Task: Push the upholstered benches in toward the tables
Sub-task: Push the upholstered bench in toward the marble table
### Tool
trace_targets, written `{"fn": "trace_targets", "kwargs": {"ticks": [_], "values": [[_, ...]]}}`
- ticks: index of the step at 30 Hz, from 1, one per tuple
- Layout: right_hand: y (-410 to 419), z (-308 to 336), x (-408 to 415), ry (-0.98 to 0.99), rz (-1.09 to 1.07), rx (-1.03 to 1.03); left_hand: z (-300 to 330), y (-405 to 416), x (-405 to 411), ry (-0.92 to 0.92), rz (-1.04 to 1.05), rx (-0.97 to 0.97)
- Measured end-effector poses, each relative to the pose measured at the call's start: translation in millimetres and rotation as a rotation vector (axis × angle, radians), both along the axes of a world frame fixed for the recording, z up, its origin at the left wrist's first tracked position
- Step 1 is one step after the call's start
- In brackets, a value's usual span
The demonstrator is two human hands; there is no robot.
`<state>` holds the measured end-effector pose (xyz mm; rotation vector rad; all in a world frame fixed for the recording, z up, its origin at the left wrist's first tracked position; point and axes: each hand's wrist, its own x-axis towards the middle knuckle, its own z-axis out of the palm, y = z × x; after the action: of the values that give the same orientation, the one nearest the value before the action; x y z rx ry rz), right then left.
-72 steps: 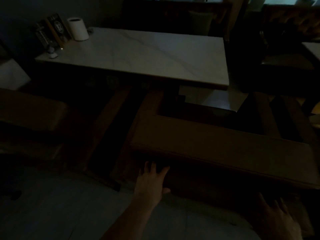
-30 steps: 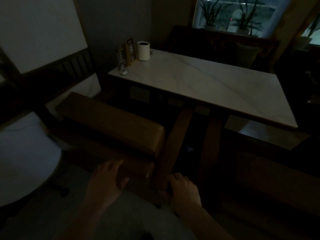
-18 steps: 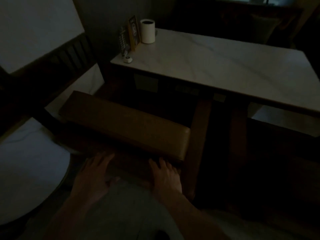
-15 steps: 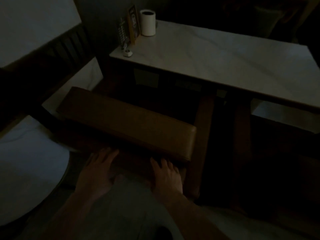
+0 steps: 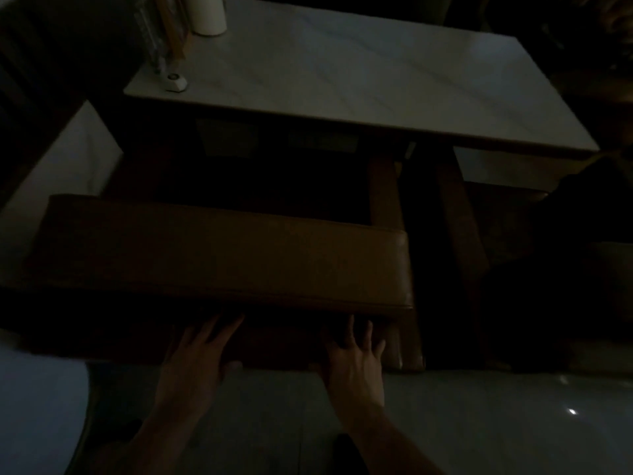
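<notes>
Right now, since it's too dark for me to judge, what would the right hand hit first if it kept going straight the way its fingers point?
Probably the bench's dark front side; the right hand's fingertips look on it already.

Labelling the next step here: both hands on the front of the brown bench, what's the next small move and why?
Probably a short, even push forward with both hands. The left hand and right hand lie with fingers straight against the dark front side of the brown upholstered bench, below its cushion. A dark gap separates the bench from the near edge of the white marble-topped table.
</notes>
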<state>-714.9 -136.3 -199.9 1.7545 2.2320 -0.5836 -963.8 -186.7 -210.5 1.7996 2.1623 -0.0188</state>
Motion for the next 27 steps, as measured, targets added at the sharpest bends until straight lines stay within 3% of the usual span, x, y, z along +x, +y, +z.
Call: {"fn": "trace_targets", "kwargs": {"ticks": [14, 27], "values": [[7, 3, -4, 0.065, -0.052, -0.010, 19, 23, -1, 0.011, -0.020, -0.103], [-66, 77, 92, 0.138, -0.159, 0.063, 92, -18, 85, -0.058, -0.178, 0.051]]}}
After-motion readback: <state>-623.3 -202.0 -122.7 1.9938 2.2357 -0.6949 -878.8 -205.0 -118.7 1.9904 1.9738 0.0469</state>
